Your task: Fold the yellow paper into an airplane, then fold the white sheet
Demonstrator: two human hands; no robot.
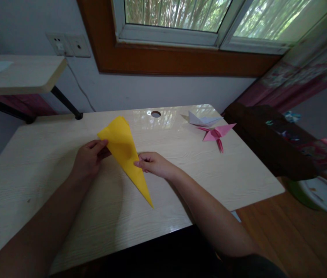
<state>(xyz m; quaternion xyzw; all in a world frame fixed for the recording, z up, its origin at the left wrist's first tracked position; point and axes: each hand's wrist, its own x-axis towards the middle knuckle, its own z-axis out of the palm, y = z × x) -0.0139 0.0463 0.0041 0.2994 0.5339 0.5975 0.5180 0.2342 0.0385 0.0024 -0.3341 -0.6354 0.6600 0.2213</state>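
Observation:
A yellow paper (124, 148), folded into a long kite shape with its point toward me, lies partly lifted over the pale wooden table (50, 162). My left hand (89, 156) pinches its left edge near the wide end. My right hand (153, 164) pinches the right edge around the middle. Both hands hold the same sheet.
A pink folded paper crane (217, 134) and a white folded paper (202, 119) lie at the table's far right. A cable hole (155, 114) is at the back edge. A dark cabinet (267, 143) stands right of the table, a shelf (18, 73) at upper left.

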